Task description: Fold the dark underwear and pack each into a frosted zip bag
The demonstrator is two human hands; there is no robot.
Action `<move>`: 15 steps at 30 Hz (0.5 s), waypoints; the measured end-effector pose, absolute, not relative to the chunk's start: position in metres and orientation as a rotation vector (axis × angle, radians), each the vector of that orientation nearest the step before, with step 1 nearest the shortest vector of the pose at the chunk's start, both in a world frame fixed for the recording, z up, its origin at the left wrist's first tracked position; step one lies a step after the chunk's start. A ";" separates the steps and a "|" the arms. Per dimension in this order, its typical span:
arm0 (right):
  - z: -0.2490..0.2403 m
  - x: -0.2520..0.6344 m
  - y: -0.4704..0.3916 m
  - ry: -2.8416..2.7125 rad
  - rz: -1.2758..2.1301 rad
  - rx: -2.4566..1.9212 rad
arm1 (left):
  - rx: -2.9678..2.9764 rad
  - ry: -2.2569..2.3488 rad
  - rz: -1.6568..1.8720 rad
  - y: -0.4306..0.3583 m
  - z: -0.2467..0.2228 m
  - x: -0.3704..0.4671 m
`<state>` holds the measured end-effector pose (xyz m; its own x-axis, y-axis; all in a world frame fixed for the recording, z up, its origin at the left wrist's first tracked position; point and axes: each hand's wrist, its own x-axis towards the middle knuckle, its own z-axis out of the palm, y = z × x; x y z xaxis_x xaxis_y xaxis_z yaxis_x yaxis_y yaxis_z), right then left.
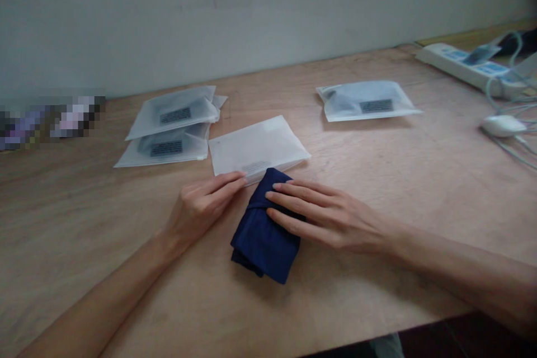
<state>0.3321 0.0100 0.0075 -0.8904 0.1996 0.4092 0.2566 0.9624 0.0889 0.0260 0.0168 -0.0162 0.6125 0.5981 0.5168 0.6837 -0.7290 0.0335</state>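
Observation:
A folded navy blue cloth [268, 240] sits at the middle of the view, slanting over the near edge of a frosted plastic pouch. My right hand [331, 212] has its fingers laid across the cloth's upper right part, gripping it; the thumb is hidden. This pale frosted zip pouch [258, 145] looks flat, with faint print near its closest edge. At the pouch's near left corner, my left hand [205, 201] pinches the edge with its fingers together. Its thumb does not show clearly.
At the left, filled frosted pouches [172, 114] with dark labels overlap in a pile. Another filled pouch [369, 102] lies at the back right. A white power strip [474, 67] and a white charger [503, 126] with cables occupy the right side. Blurred-out items [75, 117] are far left.

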 end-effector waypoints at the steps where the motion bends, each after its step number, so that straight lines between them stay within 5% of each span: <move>1: 0.007 0.332 0.010 -2.708 -0.191 -0.324 | -2.709 -1.059 -0.744 0.017 -0.016 0.025; 15: 0.012 0.326 0.006 -2.661 -0.130 -0.173 | -2.754 -1.041 -0.927 0.001 -0.009 0.031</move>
<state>0.3263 0.0058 0.0119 -0.8826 0.1003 0.4594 0.1445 0.9876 0.0619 0.0306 0.0012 -0.0091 0.5922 0.5852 0.5539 0.6178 -0.7711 0.1542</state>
